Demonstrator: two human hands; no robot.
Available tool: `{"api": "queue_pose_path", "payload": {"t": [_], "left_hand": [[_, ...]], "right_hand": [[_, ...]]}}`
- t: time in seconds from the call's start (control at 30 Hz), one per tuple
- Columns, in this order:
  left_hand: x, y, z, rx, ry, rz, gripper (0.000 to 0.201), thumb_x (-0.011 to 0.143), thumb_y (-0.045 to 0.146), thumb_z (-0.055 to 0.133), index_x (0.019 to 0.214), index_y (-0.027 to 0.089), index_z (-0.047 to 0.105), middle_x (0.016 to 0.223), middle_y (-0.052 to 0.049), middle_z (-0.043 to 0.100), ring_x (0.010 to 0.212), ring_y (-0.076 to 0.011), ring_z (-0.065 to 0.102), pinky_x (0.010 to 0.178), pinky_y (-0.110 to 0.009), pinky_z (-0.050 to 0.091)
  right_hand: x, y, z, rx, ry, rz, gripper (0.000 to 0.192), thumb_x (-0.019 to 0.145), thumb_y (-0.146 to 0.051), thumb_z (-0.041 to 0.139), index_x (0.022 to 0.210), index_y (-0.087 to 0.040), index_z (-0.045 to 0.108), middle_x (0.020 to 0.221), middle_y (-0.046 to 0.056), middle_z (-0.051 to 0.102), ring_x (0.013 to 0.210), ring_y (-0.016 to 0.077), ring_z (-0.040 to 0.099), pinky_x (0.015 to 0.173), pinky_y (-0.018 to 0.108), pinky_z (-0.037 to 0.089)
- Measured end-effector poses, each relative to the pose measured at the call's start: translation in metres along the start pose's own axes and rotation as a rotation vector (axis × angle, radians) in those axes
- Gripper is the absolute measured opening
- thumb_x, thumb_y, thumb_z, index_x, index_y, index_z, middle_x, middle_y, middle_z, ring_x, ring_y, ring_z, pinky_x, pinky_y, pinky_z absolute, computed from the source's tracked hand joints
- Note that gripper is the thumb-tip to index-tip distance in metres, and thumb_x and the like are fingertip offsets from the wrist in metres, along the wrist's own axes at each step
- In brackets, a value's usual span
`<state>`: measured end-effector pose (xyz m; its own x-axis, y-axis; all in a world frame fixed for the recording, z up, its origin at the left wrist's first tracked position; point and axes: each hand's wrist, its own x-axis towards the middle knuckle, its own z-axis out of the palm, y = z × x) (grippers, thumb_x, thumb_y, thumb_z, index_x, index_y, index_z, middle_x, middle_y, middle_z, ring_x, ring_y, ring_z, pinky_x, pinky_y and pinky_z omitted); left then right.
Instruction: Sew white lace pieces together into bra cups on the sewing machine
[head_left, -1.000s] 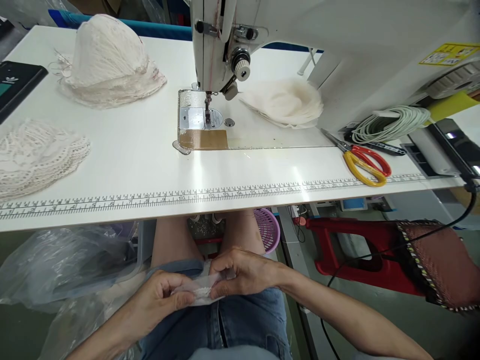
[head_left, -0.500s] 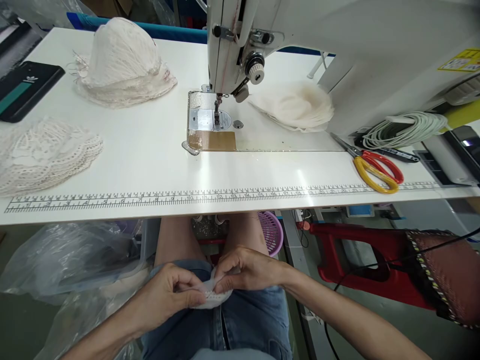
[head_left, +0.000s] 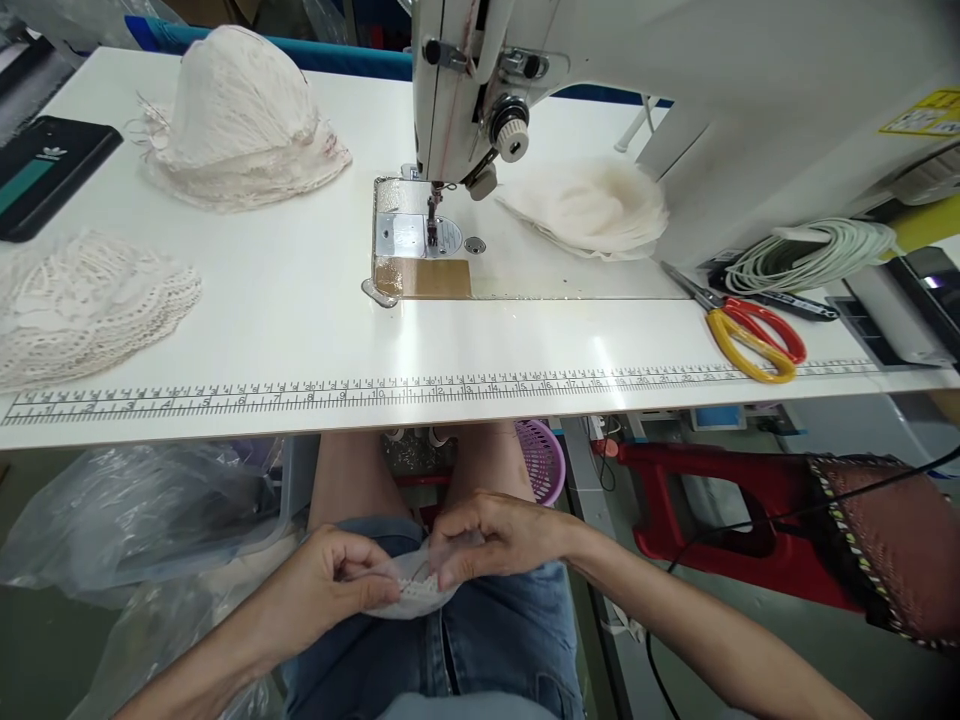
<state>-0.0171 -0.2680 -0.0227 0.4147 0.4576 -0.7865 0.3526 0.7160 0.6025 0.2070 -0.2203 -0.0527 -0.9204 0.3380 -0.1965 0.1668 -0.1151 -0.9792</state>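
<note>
Over my lap, below the table edge, I hold a small piece of sheer white fabric with a lace-like strip (head_left: 417, 592). My left hand (head_left: 341, 580) pinches its left end between thumb and fingers. At the other end my right hand (head_left: 487, 540) grips the fabric, thumb on top. The piece is stretched between both hands, and part of it is hidden by my fingers. On the table ahead stands a white sewing machine (head_left: 450, 120), its presser foot (head_left: 433, 225) over the metal plate. Cream fabric pieces (head_left: 592, 205) lie stacked right of the needle.
White lace pieces (head_left: 90, 310) and a domed white fabric stack (head_left: 240, 120) sit on the table's left, near a black phone (head_left: 52, 175). Scissors (head_left: 754, 335) and coiled white cord (head_left: 814, 258) lie right. Below are a plastic bag (head_left: 150, 510) and a red stool (head_left: 660, 500).
My hands have drawn slightly apart, the left one shifting left, so more of the sheer fabric and its lace strip shows between them. The view has shifted a little.
</note>
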Motion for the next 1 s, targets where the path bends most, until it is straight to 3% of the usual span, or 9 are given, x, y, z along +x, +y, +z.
{"api": "queue_pose_path", "payload": {"t": [0.1,0.27,0.43,0.63,1.0], "left_hand": [[-0.0021,-0.0024,-0.0038,0.0,0.002,0.005,0.029,0.065,0.041,0.072,0.071,0.013,0.072,0.06,0.0,0.06,0.059,-0.0111,0.044,0.055,-0.019,0.032],[-0.0063,-0.0064,-0.0093,0.03,0.0,0.0,0.033,0.069,0.046,0.068,0.07,0.013,0.07,0.06,0.001,0.055,0.059,-0.011,0.042,0.054,-0.02,0.031],[-0.0057,-0.0047,-0.0059,0.029,-0.089,0.014,0.032,0.065,0.04,0.073,0.081,0.013,0.07,0.063,0.003,0.056,0.06,-0.0109,0.044,0.055,-0.019,0.029],[-0.0007,-0.0024,0.0001,0.046,-0.077,-0.01,0.026,0.066,0.037,0.07,0.069,0.011,0.07,0.054,0.005,0.047,0.054,-0.0081,0.035,0.05,-0.018,0.024],[0.0024,-0.0019,-0.0023,0.038,-0.069,-0.049,0.023,0.061,0.034,0.072,0.072,0.014,0.073,0.054,0.003,0.057,0.054,-0.01,0.043,0.054,-0.019,0.032]], "right_hand": [[-0.0032,0.0019,0.0001,0.037,0.007,0.023,0.035,0.076,-0.044,0.066,0.088,-0.011,0.066,0.077,0.002,0.063,0.071,0.0121,0.056,0.061,0.018,0.041],[0.0005,-0.0004,0.0035,0.059,0.003,0.039,0.032,0.079,-0.041,0.063,0.088,-0.01,0.066,0.079,0.003,0.062,0.069,0.0118,0.057,0.06,0.018,0.042],[0.0053,-0.0029,0.0044,0.007,-0.041,0.02,0.028,0.079,-0.037,0.065,0.087,-0.01,0.066,0.073,0.0,0.06,0.065,0.01,0.055,0.056,0.016,0.039],[0.0006,-0.0028,0.0017,0.028,-0.036,0.052,0.03,0.079,-0.037,0.065,0.089,-0.009,0.068,0.075,0.002,0.063,0.067,0.011,0.058,0.059,0.016,0.041],[0.0011,-0.0013,0.0005,0.129,-0.03,0.099,0.033,0.076,-0.04,0.066,0.089,-0.009,0.069,0.076,0.003,0.065,0.068,0.0113,0.059,0.06,0.017,0.044]]}}
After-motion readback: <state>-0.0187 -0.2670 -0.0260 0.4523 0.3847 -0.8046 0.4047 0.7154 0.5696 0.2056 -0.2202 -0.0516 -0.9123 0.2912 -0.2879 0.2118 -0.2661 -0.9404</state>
